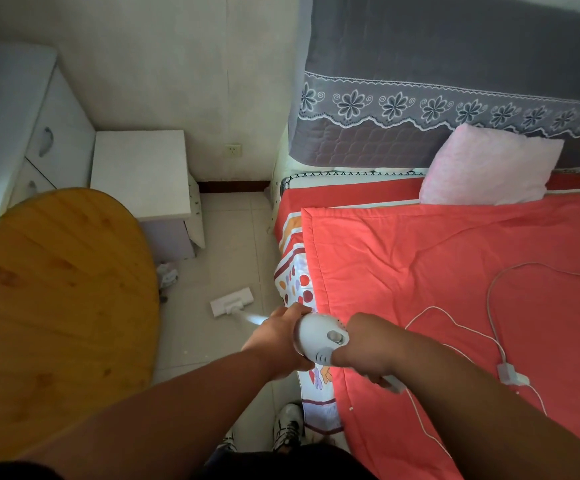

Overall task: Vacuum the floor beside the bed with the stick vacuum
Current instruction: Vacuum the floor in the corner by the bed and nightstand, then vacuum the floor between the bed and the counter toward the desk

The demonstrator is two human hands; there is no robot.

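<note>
Stick vacuum (319,337) is up in both hands over the strip of tiled floor (233,237) between the bed (455,271) and the round wooden table (56,299). Left hand (278,344) wraps the front of the white motor body, fingers curled under it. Right hand (368,348) clamps the rear handle, thumb laid against the casing, knuckles hanging over the edge of the red quilt. From that grip the pale tube slants forward and down to the flat white floor head (232,301), which sits on the tiles near the patterned bedsheet overhang, angled a touch. Beyond it stands a white nightstand (141,174) against the wall, a socket (233,151) beside it. On the quilt lies a white charger cable (496,341), and a pink pillow (489,166) leans at the grey headboard cover. Sneakers (288,427) show below.
</note>
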